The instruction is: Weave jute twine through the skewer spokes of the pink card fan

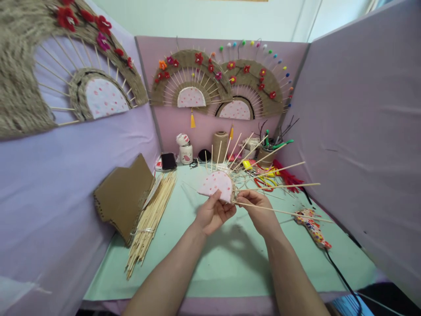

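Note:
My left hand (215,213) grips a half-round fan base (217,183), covered in white cloth with pink dots, its thumb on the front and fingers behind. Thin wooden sticks (278,188) spread out from the curved edge of the base. Some twine (234,193) shows at the feet of the sticks on the right side. My right hand (256,208) is closed in a pinch beside that twine, between the lowest sticks. What its fingertips hold is too small to make out. The fan is held up above the table.
A bundle of sticks (151,219) and brown cardboard (125,197) lie left. A twine spool (220,147), a jar (186,153), scissors (265,183) and red pipe cleaners (287,175) stand or lie behind. At right lies a flower-patterned glue gun (312,228) with a cord. Decorated fans (190,79) hang on the walls.

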`<state>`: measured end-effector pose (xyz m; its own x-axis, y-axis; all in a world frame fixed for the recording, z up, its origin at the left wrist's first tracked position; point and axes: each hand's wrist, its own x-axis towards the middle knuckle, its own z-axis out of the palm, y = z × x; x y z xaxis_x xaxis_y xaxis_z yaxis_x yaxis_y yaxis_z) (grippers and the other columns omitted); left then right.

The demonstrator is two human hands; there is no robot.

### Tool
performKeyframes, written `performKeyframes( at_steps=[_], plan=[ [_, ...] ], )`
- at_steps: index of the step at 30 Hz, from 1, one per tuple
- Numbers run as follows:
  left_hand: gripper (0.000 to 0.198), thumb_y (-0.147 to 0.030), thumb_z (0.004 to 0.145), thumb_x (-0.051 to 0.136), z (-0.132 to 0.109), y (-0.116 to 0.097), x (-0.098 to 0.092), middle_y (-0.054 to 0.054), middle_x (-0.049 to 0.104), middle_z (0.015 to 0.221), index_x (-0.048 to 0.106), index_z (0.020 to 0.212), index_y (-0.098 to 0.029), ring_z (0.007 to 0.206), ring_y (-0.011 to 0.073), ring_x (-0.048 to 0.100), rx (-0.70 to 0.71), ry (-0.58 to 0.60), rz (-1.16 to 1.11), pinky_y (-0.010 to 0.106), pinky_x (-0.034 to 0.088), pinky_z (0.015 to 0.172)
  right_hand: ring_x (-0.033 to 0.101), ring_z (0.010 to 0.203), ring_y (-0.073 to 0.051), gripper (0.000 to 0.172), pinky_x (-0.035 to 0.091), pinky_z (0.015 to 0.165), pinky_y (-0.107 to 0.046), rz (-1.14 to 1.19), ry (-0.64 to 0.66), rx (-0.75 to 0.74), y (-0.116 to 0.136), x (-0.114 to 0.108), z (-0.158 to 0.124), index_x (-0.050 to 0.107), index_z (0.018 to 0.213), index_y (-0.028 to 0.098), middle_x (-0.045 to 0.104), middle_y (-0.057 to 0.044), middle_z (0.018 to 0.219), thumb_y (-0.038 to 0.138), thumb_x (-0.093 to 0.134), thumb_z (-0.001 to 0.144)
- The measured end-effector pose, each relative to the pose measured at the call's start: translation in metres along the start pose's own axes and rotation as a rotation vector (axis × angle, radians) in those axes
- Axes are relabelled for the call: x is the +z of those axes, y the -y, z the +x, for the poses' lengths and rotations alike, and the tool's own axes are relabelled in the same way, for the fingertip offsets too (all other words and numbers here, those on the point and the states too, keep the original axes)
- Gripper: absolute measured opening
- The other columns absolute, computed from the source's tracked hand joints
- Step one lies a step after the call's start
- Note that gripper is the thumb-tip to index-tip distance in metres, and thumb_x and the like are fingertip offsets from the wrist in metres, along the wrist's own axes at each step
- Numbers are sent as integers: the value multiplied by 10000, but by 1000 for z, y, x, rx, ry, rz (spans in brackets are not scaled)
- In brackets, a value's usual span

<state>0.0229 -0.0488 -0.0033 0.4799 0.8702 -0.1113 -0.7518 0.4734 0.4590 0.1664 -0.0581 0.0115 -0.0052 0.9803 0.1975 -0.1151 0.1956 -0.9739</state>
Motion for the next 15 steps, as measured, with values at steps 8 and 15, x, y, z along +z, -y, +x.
performKeyframes(
  at_steps=[8, 15],
  plan=[
    [238, -301, 804, 619, 1, 5, -1, 71, 687, 839, 613, 925, -95, 729, 137, 635, -1, 16, 26, 281, 491, 737, 552, 605, -125, 199, 452, 608, -259, 31, -109, -4, 1, 3, -4, 624, 654, 170, 614, 2, 635, 315, 750, 603],
    [235, -297, 782, 647, 0, 6, -2, 64, 683, 829, 607, 916, -108, 725, 138, 631, 4, 26, 45, 289, 487, 741, 507, 615, -110, 220, 418, 591, -241, -26, -159, -84, -2, 5, -7, 570, 697, 173, 557, 16, 663, 285, 746, 627]
  ],
)
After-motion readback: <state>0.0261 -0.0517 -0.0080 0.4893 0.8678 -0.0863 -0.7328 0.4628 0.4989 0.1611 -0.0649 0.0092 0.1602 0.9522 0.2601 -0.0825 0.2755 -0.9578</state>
